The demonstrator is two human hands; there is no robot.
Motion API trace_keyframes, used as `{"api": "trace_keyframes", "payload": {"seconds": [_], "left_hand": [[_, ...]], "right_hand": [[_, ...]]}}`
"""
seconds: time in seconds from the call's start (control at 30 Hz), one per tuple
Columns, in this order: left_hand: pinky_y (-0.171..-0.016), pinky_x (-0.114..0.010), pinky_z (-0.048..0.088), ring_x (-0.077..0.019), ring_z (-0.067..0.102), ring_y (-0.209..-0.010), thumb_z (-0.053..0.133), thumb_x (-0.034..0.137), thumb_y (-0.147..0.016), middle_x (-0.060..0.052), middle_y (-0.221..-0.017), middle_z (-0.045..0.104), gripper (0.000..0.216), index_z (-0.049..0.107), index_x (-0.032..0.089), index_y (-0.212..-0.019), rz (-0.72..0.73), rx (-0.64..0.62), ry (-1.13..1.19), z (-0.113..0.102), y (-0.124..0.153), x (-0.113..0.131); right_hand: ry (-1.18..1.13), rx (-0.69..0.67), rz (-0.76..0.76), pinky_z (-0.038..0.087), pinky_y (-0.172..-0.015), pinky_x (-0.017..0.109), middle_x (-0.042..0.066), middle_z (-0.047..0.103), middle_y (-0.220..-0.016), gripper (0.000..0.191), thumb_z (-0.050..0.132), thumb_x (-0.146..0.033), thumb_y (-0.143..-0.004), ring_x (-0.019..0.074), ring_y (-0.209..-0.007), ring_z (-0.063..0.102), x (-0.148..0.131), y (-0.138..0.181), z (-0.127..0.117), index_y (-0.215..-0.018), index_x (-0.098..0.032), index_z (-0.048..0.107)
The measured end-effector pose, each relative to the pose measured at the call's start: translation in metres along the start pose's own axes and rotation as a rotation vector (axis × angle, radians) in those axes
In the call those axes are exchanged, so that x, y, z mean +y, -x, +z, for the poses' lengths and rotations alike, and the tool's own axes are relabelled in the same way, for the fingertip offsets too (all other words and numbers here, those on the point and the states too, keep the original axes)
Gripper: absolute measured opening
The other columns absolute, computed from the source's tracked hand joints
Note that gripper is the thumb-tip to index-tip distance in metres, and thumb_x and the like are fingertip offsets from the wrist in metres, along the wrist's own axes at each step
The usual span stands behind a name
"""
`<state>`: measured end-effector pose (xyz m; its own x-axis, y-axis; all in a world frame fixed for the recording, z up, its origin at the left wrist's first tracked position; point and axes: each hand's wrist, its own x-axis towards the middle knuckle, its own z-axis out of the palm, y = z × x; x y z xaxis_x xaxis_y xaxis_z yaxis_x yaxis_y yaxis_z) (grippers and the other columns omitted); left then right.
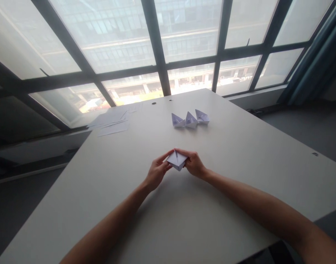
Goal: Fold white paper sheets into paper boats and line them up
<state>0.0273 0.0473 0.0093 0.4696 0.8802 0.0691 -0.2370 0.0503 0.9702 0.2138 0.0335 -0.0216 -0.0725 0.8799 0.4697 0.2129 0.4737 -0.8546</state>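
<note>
Between my two hands is a small piece of folded white paper [177, 160], diamond-shaped with a slit down from its top corner. My left hand [158, 169] grips its left side, fingers along the upper left edge and below. On the other side, my right hand [194, 163] pinches the right corner, with a finger stretched along the top edge. The paper is held just above the table, and some fingertips are hidden behind it. Farther back stand three folded paper boats [191, 120] in a row, nearly touching one another.
A stack of white paper sheets [114, 123] lies at the back left of the white table [239, 157]. Large windows [123, 33] rise behind the far edge. A blue curtain [311, 58] hangs at the right. A dark object [267, 255] sits at the near right edge.
</note>
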Motion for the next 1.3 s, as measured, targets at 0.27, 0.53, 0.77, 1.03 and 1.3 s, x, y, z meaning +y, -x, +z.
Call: {"api": "trace_keyframes", "payload": {"seconds": [0.27, 0.53, 0.77, 1.03, 1.3], "left_hand": [[-0.074, -0.030, 0.053, -0.0188, 0.067, -0.082, 0.081, 0.033, -0.072, -0.009, -0.105, 0.070, 0.060, 0.054, 0.020, -0.125, -0.050, 0.120, -0.077, -0.002, 0.005, -0.004], [-0.075, -0.031, 0.054, -0.0207, 0.068, -0.085, 0.084, 0.033, -0.068, -0.012, -0.101, 0.073, 0.063, 0.057, 0.013, -0.121, 0.071, 0.274, -0.192, 0.000, 0.001, -0.009], [-0.080, -0.032, 0.052, -0.0242, 0.066, -0.094, 0.074, 0.042, -0.080, -0.012, -0.111, 0.072, 0.049, 0.068, 0.014, -0.119, 0.028, 0.151, -0.181, 0.007, 0.005, -0.009], [-0.075, -0.030, 0.048, -0.0199, 0.062, -0.084, 0.068, 0.039, -0.086, -0.008, -0.093, 0.071, 0.028, 0.077, 0.016, -0.101, 0.163, 0.088, -0.307, 0.013, 0.009, -0.002], [-0.068, -0.027, 0.047, -0.0173, 0.062, -0.073, 0.067, 0.046, -0.085, -0.005, -0.080, 0.071, 0.034, 0.076, 0.014, -0.088, 0.072, 0.110, -0.262, 0.014, 0.009, -0.005]], "right_hand": [[0.282, -0.136, -0.122, 0.048, -0.077, 0.030, 0.007, 0.071, -0.103, 0.053, 0.044, -0.012, -0.090, 0.0183, -0.082, 0.063, -0.005, 0.001, -0.001, -0.141, -0.026, 0.051], [-0.083, -0.325, 0.135, 0.048, -0.069, 0.027, 0.009, 0.066, -0.107, 0.082, 0.059, -0.015, -0.080, 0.0172, -0.078, 0.059, -0.015, 0.002, -0.014, -0.154, -0.017, 0.024], [-0.067, -0.188, 0.230, 0.034, -0.053, 0.024, -0.002, 0.051, -0.061, 0.031, 0.056, -0.041, -0.090, 0.0122, -0.057, 0.045, -0.010, 0.004, -0.006, -0.076, -0.014, 0.064], [-0.107, -0.182, 0.190, 0.033, -0.054, 0.023, -0.003, 0.051, -0.062, 0.032, 0.061, -0.041, -0.087, 0.0111, -0.058, 0.044, -0.013, 0.008, -0.008, -0.068, -0.016, 0.060], [-0.116, -0.206, 0.234, 0.027, -0.049, 0.023, -0.005, 0.041, -0.056, 0.041, 0.060, -0.048, -0.087, 0.0093, -0.053, 0.036, -0.011, 0.011, -0.007, -0.061, -0.017, 0.051]]}}
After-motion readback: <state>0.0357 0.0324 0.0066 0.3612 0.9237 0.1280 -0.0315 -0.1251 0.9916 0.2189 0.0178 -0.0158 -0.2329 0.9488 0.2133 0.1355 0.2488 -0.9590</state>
